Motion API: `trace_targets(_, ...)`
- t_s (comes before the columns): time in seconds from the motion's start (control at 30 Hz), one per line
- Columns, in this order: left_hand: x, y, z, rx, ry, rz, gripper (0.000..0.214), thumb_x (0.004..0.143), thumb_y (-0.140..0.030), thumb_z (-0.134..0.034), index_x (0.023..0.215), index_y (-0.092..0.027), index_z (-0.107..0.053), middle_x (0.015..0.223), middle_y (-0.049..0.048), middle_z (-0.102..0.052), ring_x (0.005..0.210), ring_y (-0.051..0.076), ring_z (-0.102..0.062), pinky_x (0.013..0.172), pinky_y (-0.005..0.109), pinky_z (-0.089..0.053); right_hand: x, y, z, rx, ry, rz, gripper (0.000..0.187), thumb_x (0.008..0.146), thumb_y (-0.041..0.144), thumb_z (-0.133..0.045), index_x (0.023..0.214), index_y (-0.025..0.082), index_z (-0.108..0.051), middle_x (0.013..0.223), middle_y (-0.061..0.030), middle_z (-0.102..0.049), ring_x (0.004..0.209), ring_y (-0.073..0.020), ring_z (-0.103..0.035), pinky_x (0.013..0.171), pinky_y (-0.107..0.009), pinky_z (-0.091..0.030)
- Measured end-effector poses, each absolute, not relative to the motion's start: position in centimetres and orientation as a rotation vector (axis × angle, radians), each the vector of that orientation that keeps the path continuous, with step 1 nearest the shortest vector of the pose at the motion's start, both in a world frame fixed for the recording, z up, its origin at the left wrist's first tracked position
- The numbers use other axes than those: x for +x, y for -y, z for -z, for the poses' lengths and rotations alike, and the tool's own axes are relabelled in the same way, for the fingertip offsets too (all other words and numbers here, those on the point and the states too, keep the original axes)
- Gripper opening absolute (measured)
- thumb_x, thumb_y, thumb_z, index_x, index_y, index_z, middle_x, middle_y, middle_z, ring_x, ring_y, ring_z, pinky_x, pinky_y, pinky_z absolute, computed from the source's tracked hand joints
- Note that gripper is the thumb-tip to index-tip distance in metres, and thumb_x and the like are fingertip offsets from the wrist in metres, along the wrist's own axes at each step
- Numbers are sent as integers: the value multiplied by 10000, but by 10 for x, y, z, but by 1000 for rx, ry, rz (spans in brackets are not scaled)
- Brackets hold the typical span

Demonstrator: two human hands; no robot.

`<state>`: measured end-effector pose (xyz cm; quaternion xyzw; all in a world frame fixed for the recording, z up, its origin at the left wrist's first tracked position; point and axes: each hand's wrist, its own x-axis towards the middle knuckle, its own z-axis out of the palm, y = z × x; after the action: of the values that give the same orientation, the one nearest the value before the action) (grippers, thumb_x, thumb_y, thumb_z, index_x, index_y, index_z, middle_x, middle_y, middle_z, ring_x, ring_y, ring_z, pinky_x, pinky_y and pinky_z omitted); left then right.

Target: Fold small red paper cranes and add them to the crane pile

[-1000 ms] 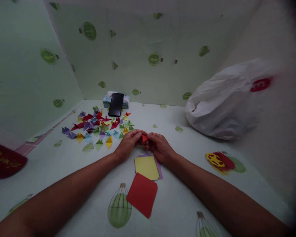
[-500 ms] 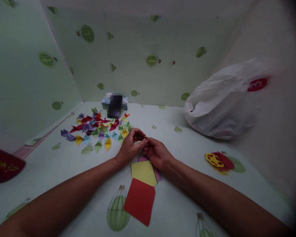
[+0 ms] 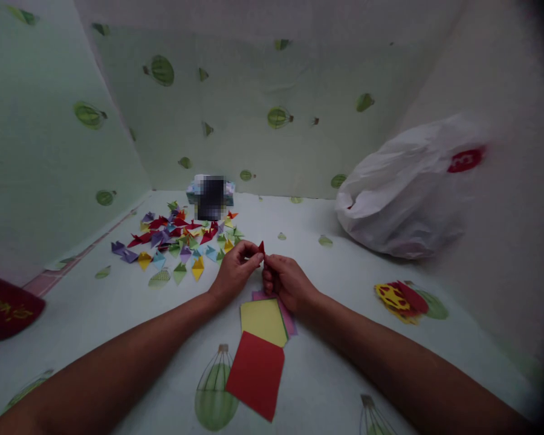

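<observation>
A small piece of folded red paper [image 3: 262, 247] is pinched between my two hands, its pointed tip sticking up. My left hand [image 3: 238, 266] grips it from the left with thumb and fingers. From the other side my right hand [image 3: 286, 279] pinches its lower part, the other fingers curled in. Fingertips hide most of the fold. Just below the hands lie a yellow paper sheet [image 3: 263, 320], with purple sheets partly under it, and a red paper sheet [image 3: 256, 373] overlapping its near edge.
Many small folded paper pieces [image 3: 179, 272] in several colours spread at the back left, before a tissue box [image 3: 191, 194] and a blurred dark object [image 3: 211, 199]. A white plastic bag [image 3: 399, 199] stands at right, near yellow and red paper cut-outs [image 3: 394, 297]. A dark red object [image 3: 11, 308] sits far left.
The folded red paper now shows as an upright point above my fingertips. My left hand has shifted slightly left and down, and the view has tilted a little.
</observation>
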<state>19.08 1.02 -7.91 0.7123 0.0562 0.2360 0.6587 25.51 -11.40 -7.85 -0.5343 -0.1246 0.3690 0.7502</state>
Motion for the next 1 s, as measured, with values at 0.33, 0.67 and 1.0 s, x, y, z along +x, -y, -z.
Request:
trace_targets(0.33, 189, -9, 75, 1579, -157, -474, 219, 813, -368, -661, 795, -167, -578, 685, -21, -578, 640, 121, -548, 640, 250, -449, 262, 116, 71, -1335, 575, -427, 224, 780, 372, -719, 755, 203, -576, 682, 28, -575, 571, -113, -485, 542, -257, -387)
trace_targets(0.67, 190, -10, 78, 1590, -237, -497, 174, 769, -322, -690, 778, -168, -610, 725, -5, -610, 649, 135, -570, 622, 253, -452, 264, 117, 76, -1424, 622, -370, 125, 779, 260, -672, 701, 195, -600, 621, 19, -578, 581, -133, -511, 572, -282, -389)
trace_targets(1.0, 192, -8, 79, 1396, -280, -386, 220, 726, -313, -729, 822, -159, -605, 652, -18, -620, 572, 117, -572, 564, 231, -428, 265, 116, 81, -1352, 582, -493, 126, 773, 274, -650, 718, 187, -576, 554, 32, -581, 521, -116, -511, 539, -260, -388)
